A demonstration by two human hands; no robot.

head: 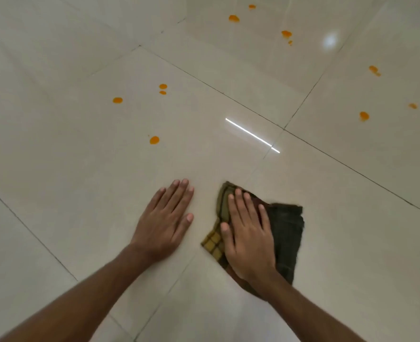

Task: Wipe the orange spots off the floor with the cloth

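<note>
A dark checked cloth (286, 233) with a yellow corner lies on the pale tiled floor (80, 156). My right hand (247, 240) presses flat on top of it, fingers spread. My left hand (165, 222) rests flat on the bare tile just left of the cloth, holding nothing. Several orange spots dot the floor beyond my hands: the nearest spot (154, 140) lies ahead of my left hand, another spot (117, 100) and a pair of spots (163, 86) sit farther left, and one spot (364, 116) is at the right. More orange spots (234, 18) lie at the far top.
Dark grout lines (327, 156) cross the glossy tiles. A bright strip of reflected light (251, 134) and a round glare spot (330, 40) show on the floor.
</note>
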